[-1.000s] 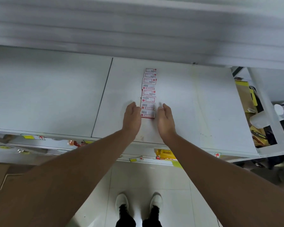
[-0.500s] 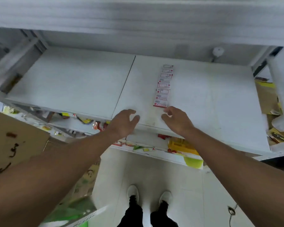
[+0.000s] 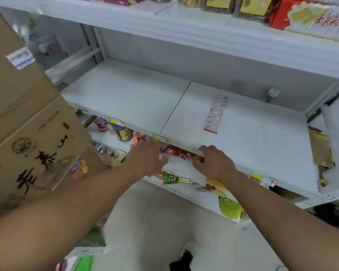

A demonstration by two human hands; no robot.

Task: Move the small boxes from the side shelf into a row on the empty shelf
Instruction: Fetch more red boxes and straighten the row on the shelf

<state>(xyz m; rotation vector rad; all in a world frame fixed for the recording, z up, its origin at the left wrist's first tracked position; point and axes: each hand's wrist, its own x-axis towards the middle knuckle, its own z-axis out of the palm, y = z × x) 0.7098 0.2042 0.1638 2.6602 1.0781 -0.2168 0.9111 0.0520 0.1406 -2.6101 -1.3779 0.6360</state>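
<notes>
A: Head view is showing the small boxes (image 3: 215,114) lying as a neat row on the empty shelf (image 3: 125,98), right of the panel seam, in the centre right of the frame. Both hands are hanging at the shelf's front edge, well apart from the row.

B: Are they holding anything?

A: Left hand (image 3: 147,157) is spreading loose fingers and gripping nothing. Right hand (image 3: 215,163) is curling its fingers downward near the lip; it seems to be holding nothing, though the blur is making that hard to confirm.

B: What could be going wrong from here?

A: I'm judging that the boxes, being light white card with red print, are likely to slide on that smooth painted shelf, so a forearm sweeping back in could be knocking the row crooked. The cardboard carton (image 3: 27,122) is looming at the left of the frame, and an elbow could be catching it.

B: And below?

A: Crinkly red wrappers (image 3: 180,153) are sitting on the lower shelf just under the fingers; a careless hand could be dragging some off.
</notes>
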